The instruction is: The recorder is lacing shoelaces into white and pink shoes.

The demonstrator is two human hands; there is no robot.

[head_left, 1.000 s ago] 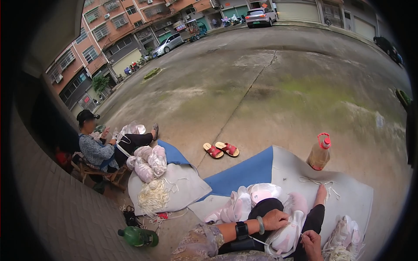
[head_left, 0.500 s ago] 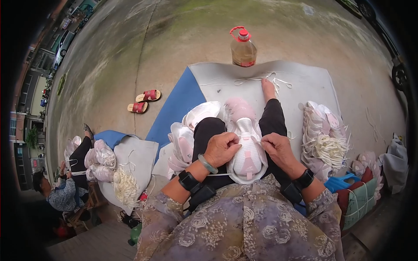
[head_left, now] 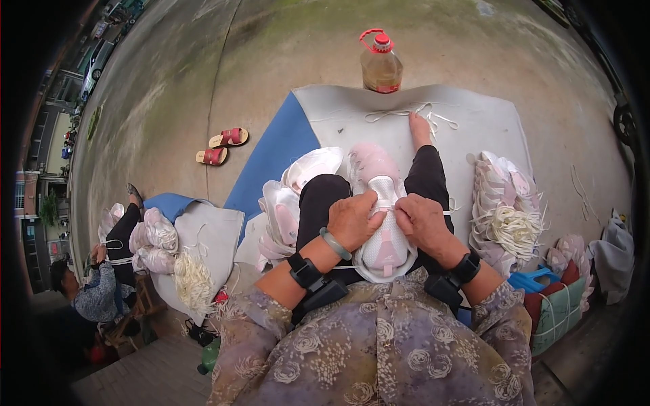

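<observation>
Closer together than before, with left hand (head_left: 351, 222) and right hand (head_left: 425, 222) clenched (cannot tell around what) over a shoe (head_left: 384, 249) resting between black-trousered legs (head_left: 428, 172): pale pink at the far end, white mesh with pink strip nearer.

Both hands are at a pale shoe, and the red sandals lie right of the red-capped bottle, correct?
Not quite: the head view shows the red sandals left of the red-capped bottle. The left hand and right hand are indeed at a pale shoe.

Fisheye view from the head — downward, near the shoe (head_left: 384, 233).
</observation>
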